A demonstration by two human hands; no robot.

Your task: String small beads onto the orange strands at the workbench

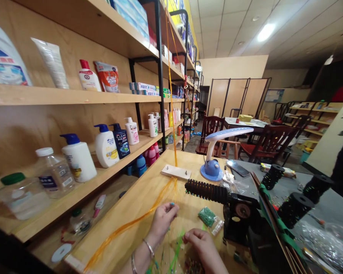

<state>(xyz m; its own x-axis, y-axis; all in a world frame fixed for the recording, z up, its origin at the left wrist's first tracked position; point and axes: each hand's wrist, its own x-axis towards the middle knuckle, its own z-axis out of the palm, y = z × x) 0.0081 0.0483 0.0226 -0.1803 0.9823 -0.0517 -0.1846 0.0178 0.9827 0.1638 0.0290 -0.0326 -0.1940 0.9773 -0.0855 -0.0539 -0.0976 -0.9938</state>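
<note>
My left hand [163,219], with bangles on its wrist, is closed in a pinch above the wooden tabletop. A tiny turquoise piece [172,204] shows at its fingers; whether it is gripped is unclear. Lower right, my right hand [200,243] is also closed, thumb against fingers, close to bright green threads [177,245]. What its fingertips hold is too small to make out. Orange threads [148,211] run from a pale wooden bar [175,172] towards the lower left. Beside my right hand lies a bag of green beads [207,217], with loose small beads [193,265] below it.
A black ridged roller [207,191] on a dark stand juts over the table from the right. Behind it stands a blue desk lamp [211,169]. Shelves with bottles [107,146] line the left. A phone [238,168] and black spools [295,209] occupy the grey table.
</note>
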